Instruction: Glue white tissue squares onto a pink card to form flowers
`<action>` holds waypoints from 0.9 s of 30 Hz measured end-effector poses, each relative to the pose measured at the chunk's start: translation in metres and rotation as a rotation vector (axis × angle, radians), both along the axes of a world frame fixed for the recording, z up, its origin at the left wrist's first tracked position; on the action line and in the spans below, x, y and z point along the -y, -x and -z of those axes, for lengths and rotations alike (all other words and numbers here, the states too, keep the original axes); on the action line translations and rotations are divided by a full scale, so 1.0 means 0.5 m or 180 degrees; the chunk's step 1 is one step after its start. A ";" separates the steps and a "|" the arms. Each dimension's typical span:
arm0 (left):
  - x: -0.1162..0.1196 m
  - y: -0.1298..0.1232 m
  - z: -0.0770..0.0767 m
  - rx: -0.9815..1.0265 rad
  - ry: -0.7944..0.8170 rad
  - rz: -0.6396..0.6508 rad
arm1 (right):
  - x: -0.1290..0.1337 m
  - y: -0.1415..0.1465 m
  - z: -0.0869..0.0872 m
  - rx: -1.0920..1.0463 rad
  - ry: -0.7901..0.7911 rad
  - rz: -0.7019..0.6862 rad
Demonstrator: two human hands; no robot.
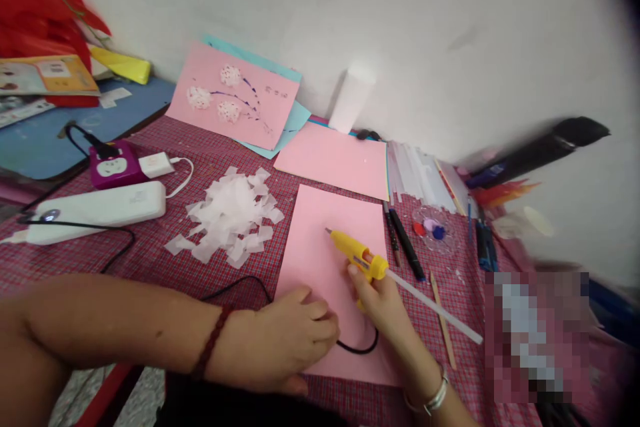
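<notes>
My right hand (377,297) grips a yellow hot glue gun (357,257), its nozzle pointing up and left over a pink sheet of paper (315,220). A long translucent glue stick (435,307) sticks out of the gun's back. My left hand (285,337) is closed over the lower left of the sheet. The gun's black cord (357,349) runs into its curled fingers and comes out on the other side; the fingertips are partly hidden. Beyond that hand lies a pile of white tissue paper squares (233,213).
A pink card with white flowers (235,93) leans on the wall. More pink sheets (335,157), spare glue sticks (420,173), pens (407,243), a paint palette (437,230) and a wooden stick (443,323) lie around. A white power strip (100,213) and purple adapter (117,163) sit left.
</notes>
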State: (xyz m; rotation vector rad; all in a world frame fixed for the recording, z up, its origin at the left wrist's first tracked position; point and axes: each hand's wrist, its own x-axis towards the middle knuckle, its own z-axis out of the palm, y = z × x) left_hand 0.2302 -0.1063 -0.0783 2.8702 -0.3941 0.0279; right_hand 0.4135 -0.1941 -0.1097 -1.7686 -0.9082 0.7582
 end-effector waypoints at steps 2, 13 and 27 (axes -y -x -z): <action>0.006 -0.003 0.003 -0.0012 -0.0072 -0.0013 | 0.006 0.002 0.013 0.0152 0.0083 -0.0083; 0.017 0.003 0.014 0.0328 -0.0649 0.0025 | 0.008 -0.002 0.017 0.0745 0.0283 -0.0048; 0.025 0.008 0.037 0.0500 -0.0502 -0.0171 | 0.008 -0.011 0.024 0.0539 0.0364 -0.0007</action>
